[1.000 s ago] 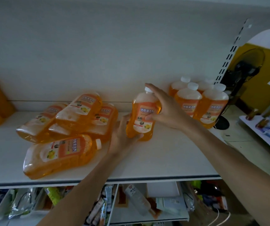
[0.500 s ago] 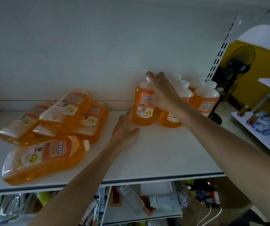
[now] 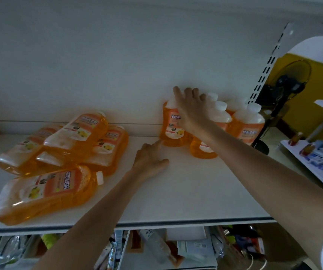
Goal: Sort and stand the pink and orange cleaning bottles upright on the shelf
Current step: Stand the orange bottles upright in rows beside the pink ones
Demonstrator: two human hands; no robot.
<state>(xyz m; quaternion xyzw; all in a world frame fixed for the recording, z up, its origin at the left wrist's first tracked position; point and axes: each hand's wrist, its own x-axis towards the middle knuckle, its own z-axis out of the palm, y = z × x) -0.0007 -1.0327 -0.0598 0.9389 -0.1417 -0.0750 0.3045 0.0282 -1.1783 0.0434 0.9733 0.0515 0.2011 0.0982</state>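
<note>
I log, by size:

- White shelf (image 3: 195, 195): one board.
- Heap of orange bottles (image 3: 45, 191): several, lying on their sides at the shelf's left.
- Standing group (image 3: 248, 125): several bottles upright at the right rear.
- Upright bottle (image 3: 173, 131): against the back wall, just left of that group.
- Right hand (image 3: 192, 112): laid over the upright bottle's cap and shoulder, fingers spread and nearly straight, thumb hidden.
- Left hand (image 3: 149, 158): on the shelf, forefinger out and touching the upright bottle's base, other fingers loosely curled.
</note>
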